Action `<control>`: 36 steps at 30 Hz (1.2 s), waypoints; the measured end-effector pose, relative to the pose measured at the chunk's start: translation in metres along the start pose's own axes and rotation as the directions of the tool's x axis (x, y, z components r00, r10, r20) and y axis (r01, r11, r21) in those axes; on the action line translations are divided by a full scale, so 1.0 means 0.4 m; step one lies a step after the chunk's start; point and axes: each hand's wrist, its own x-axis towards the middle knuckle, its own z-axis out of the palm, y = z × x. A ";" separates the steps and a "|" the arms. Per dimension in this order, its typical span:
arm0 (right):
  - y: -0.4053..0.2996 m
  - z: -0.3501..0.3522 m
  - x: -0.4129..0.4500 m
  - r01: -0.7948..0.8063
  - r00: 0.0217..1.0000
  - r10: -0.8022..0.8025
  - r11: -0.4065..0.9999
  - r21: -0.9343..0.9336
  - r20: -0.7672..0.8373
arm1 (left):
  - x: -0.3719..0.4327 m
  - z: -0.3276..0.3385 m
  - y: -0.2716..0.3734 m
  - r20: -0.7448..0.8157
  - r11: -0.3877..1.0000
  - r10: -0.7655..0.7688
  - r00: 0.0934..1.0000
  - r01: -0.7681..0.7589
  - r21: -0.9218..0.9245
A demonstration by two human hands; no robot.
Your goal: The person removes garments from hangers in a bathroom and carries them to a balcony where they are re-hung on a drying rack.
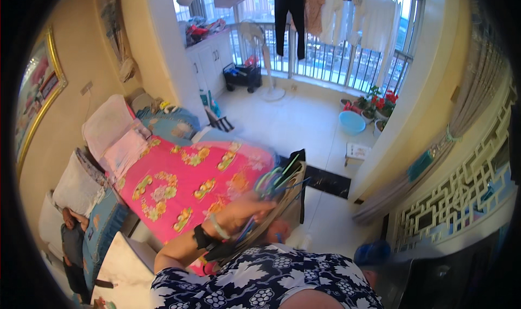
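My left hand (246,207), with a pale bangle and a black band at the wrist, is closed around a bundle of thin blue, green and purple clothes hangers (270,182). A khaki and black fabric item (295,187) hangs beside the bundle, close to my fingers; its exact kind is blurred. Behind it a patch of skin (279,229) shows, and I cannot tell whether it is my right hand or a foot. Before me, the pink floral bedspread (187,174) lies beyond my left forearm.
A person (73,235) lies on the blue-covered sofa (108,211) at left. A table (126,264) stands near my left elbow. Ahead are a standing fan (266,60), a black wagon (242,77), a blue basin (352,123), a low stool (357,151) and hanging black trousers (289,20).
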 end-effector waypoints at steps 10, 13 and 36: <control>-0.562 0.383 0.216 0.212 0.909 -0.239 0.971 0.115 0.340 | 0.339 -0.017 0.219 -0.090 0.996 0.018 0.996 -0.010 0.086; -0.743 0.492 0.237 0.243 0.893 -0.275 0.961 0.133 0.356 | 0.433 -0.032 0.272 -0.099 0.999 0.001 0.995 0.002 0.034; -1.222 0.781 0.534 0.307 0.916 -0.334 0.940 0.146 0.223 | 1.214 -0.290 0.584 0.102 0.998 -0.059 0.993 0.062 -0.031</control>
